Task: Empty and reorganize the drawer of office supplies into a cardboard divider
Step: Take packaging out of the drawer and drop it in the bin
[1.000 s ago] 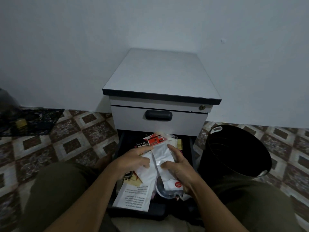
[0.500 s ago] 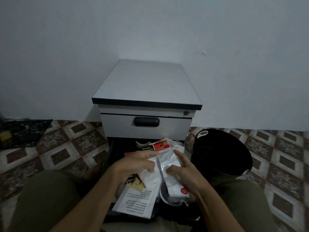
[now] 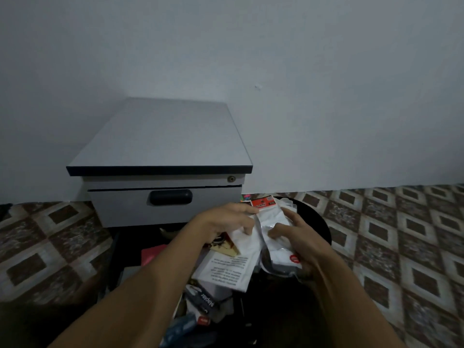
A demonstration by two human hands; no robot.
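Observation:
Both hands hold a bundle of white plastic packets with a red header card on top, lifted over the black bin. My left hand grips the bundle's left side, along with a printed white sheet and a yellow card. My right hand grips the right side. Below lies the open lower drawer of the grey cabinet, holding a red booklet, a stapler box and other loose supplies. No cardboard divider is visible.
The cabinet's upper drawer is closed, with a dark handle. The floor is patterned brown tile, open to the right. A plain wall stands behind. My legs sit at the bottom corners.
Both hands have carried the packet bundle up and to the right, from above the drawer to over the black bin. The view has swung to the right.

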